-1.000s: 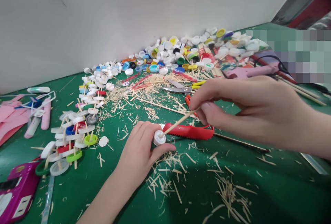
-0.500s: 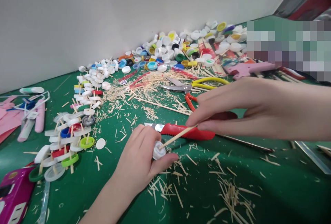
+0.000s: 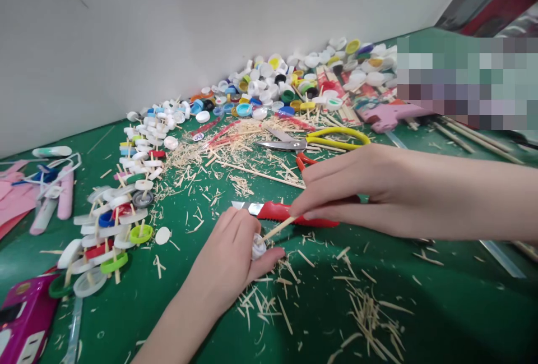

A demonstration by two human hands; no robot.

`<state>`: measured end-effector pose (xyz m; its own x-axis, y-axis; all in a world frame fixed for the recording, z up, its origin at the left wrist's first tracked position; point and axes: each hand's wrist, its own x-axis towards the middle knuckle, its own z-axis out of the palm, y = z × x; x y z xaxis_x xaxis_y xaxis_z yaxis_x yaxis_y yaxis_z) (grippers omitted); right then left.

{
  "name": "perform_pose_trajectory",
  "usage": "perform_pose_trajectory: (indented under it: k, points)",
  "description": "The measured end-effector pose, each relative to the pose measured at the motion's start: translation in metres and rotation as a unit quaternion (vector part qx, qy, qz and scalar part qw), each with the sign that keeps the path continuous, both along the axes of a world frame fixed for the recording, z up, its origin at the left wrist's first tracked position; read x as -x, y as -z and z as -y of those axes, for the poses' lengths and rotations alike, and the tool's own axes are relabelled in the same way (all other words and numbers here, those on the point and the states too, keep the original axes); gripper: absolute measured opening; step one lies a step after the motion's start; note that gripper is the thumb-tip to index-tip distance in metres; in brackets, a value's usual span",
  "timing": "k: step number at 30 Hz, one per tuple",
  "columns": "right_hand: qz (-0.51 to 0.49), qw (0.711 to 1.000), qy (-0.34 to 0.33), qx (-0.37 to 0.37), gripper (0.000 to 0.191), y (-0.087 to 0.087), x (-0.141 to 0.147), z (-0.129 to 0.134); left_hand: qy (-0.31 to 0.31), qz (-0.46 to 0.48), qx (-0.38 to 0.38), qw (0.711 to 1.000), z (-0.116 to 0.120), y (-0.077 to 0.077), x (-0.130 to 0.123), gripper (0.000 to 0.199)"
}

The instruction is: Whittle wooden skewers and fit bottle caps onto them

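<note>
Low at the centre, my left hand (image 3: 231,257) is closed round a small white cap (image 3: 259,246), its thumb stretched out to the right. A thin wooden stick (image 3: 278,229) is pinched between the thumb and fingers of my right hand (image 3: 357,193); its lower end touches the cap. Just behind both hands lies a red-handled cutter (image 3: 275,211) with its blade pointing left, partly hidden by my right hand. Scissors with yellow handles (image 3: 336,135) rest open farther back.
Caps on sticks (image 3: 113,229) stand at the left, beside a magenta tool (image 3: 31,310). A heap of coloured caps (image 3: 269,81) lies along the wall. Wood shavings (image 3: 374,319) litter the green table (image 3: 202,330). A pink glue gun (image 3: 389,114) lies at the back right.
My right hand has moved left and slightly down, bringing more of the stick's length toward the cap in my left hand. The view has shifted slightly.
</note>
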<state>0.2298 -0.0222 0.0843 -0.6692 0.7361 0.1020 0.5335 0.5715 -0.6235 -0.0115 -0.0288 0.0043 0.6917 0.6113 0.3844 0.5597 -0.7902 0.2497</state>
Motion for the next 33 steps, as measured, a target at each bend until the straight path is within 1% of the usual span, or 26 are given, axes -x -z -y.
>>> perform_pose_trajectory:
  k: [3, 5, 7, 11, 13, 15, 18, 20, 22, 24, 25, 28, 30, 33]
  points:
    - [0.021, 0.998, -0.043, 0.045, 0.027, 0.004, 0.004, 0.0, 0.018, 0.003, -0.004, 1.0, 0.001, 0.001, -0.002, 0.026]
    - [0.012, 0.997, -0.047, 0.065, 0.028, 0.007, 0.006, 0.0, 0.034, 0.0, -0.015, 0.999, 0.001, 0.002, -0.003, 0.028]
    - [0.0, 0.996, -0.045, 0.076, 0.027, 0.01, 0.007, 0.0, 0.042, -0.001, -0.016, 0.999, 0.002, 0.002, -0.004, 0.029]
    - [-0.002, 0.996, -0.02, 0.086, 0.026, 0.011, 0.007, 0.0, 0.038, 0.024, 0.011, 0.999, 0.003, 0.001, -0.002, 0.031]
    - [-0.006, 0.996, -0.003, 0.089, 0.027, 0.011, 0.006, 0.0, 0.019, 0.055, 0.024, 0.998, 0.002, 0.001, 0.002, 0.031]
    - [-0.018, 0.995, 0.019, 0.098, 0.03, 0.012, 0.004, 0.0, -0.022, 0.099, 0.036, 0.994, 0.002, 0.001, 0.007, 0.029]
    - [-0.041, 0.989, 0.037, 0.139, 0.036, 0.016, 0.003, 0.004, -0.076, 0.186, 0.023, 0.979, 0.002, -0.004, 0.013, 0.028]
    - [-0.051, 0.984, 0.027, 0.17, 0.039, 0.019, 0.004, 0.009, -0.098, 0.245, -0.001, 0.965, 0.004, -0.012, 0.013, 0.029]
    - [-0.05, 0.982, -0.004, 0.18, 0.04, 0.023, 0.006, 0.014, -0.12, 0.281, -0.013, 0.952, 0.006, -0.021, 0.01, 0.029]
    - [-0.058, 0.984, -0.027, 0.169, 0.041, 0.025, 0.008, 0.019, -0.129, 0.28, -0.019, 0.951, 0.009, -0.03, 0.004, 0.023]
    - [-0.067, 0.984, -0.023, 0.166, 0.043, 0.026, 0.009, 0.02, -0.122, 0.265, -0.018, 0.956, 0.011, -0.034, 0.0, 0.019]
    - [-0.106, 0.975, 0.044, 0.189, 0.046, 0.022, 0.011, 0.024, -0.086, 0.215, -0.009, 0.973, 0.013, -0.04, -0.016, 0.013]
    - [-0.128, 0.964, 0.096, 0.215, 0.05, 0.015, 0.012, 0.026, -0.086, 0.198, -0.01, 0.976, 0.013, -0.041, -0.029, 0.014]
    - [-0.143, 0.95, 0.167, 0.222, 0.056, 0.003, 0.016, 0.028, -0.081, 0.176, -0.048, 0.98, 0.012, -0.042, -0.049, 0.016]
